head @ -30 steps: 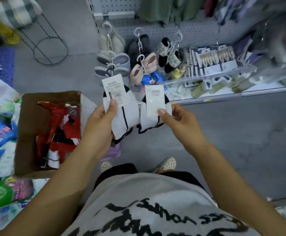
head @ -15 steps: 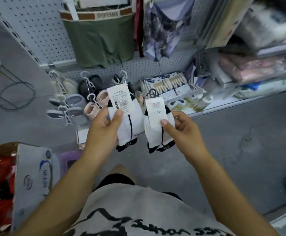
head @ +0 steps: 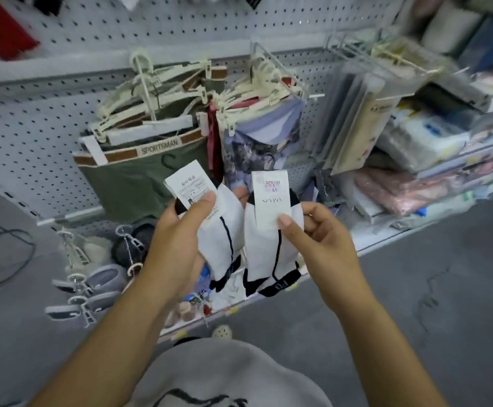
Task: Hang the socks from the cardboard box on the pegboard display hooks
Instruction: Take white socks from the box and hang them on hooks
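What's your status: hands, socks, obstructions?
Left hand pinches one white black-trimmed sock pair; right hand pinches a second pair. Neither hung yet. Hanging olive shorts crowd the grey pegboard ahead.

pegboard (head: pixel 19 127) bare left | underwear (head: pixel 128 183) blocks centre | right seemingly crowded

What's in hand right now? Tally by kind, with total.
Sock packs: 2, the left sock pack held in the left hand, the right sock pack held in the right hand.
Paper labels: 2, the left label and the right label, one at the top of each pack.
Total: 4.
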`<state>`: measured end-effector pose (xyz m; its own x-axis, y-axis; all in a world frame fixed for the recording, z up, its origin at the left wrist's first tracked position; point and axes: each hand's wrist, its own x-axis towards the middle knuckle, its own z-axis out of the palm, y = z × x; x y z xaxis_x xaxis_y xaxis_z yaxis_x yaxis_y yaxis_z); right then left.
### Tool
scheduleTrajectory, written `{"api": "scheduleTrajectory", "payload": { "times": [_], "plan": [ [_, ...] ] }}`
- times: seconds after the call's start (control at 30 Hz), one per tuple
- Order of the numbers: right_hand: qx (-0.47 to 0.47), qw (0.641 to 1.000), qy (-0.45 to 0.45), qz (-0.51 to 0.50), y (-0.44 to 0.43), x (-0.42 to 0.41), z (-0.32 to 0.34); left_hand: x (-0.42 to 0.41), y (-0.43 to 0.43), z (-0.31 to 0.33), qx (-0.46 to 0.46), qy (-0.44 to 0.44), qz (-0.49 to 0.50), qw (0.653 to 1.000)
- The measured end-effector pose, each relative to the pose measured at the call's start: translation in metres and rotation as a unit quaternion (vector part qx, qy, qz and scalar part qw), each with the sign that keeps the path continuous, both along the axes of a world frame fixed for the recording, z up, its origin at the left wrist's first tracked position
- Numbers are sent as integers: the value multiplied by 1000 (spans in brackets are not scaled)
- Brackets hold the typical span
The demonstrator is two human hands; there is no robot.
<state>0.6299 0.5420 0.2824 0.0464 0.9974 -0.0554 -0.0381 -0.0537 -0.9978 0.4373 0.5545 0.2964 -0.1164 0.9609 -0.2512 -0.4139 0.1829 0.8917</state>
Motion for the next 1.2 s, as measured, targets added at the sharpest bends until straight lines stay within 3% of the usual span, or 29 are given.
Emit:
{"api": "scheduleTrajectory", "payload": {
  "times": [0.1,0.3,0.43,0.53,0.63,0.83,1.0,1.2],
  "plan": [
    [19,1000,22,-12,36,-5,16,0,40,23,24,-31,-47,998],
    [36,999,39,-1,89,-9,32,-3,108,52,34,-108,-8,994],
    [51,998,31,27,124,-8,49,0,125,71,83,-91,-29,992],
    [72,996,28,50,153,-6,65,-2,138,77,118,45,27,992],
    [105,991,19,82,180,-7,90,-2,149,89,166,161,97,968],
    [167,975,-17,145,223,-27,144,-13,164,127,196,115,240,944],
    [198,966,-18,164,250,-71,166,-44,159,144,203,154,320,913],
    [240,950,-29,198,261,-140,188,-88,143,164,215,129,412,876]
  ]
}}
